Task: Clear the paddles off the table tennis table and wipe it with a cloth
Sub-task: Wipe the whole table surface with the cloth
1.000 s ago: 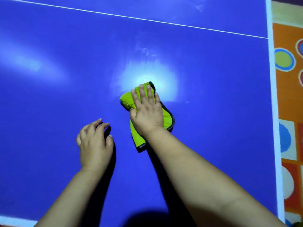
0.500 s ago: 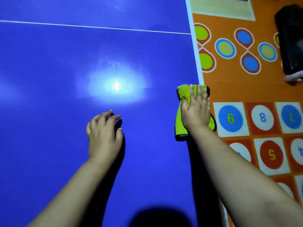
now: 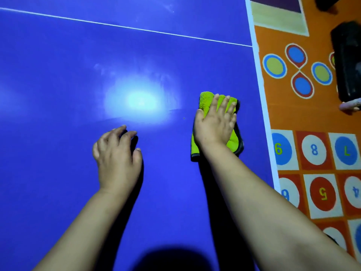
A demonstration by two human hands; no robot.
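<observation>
Head view: two hands, one cloth and one table are counted. The right hand (image 3: 214, 124) is laid flat on the single green cloth (image 3: 205, 101), its fingers straight and spread, so that the cloth is pressed down and nothing is clasped. The cloth, folded and edged in black, lies on the blue table (image 3: 58, 75) near the right side, just inside the white edge stripe (image 3: 261, 94) and apart from it. The left hand (image 3: 117, 159) is rested on the blue surface to the left of the cloth, its fingers loosely bent with the tips touching the table, and nothing is held in it. One white line (image 3: 125, 26) is drawn across the far part of the table, and one bright glare patch (image 3: 140, 102) is seen between the hands and that line. Beyond the edge, one patterned orange rug (image 3: 289, 118) with numbered circles is seen, and one dark object (image 3: 347, 61) lies on it. Half a second earlier the cloth had been pushed onto the edge stripe; it has since been drawn back onto the blue. The left hand has been kept where it was.
</observation>
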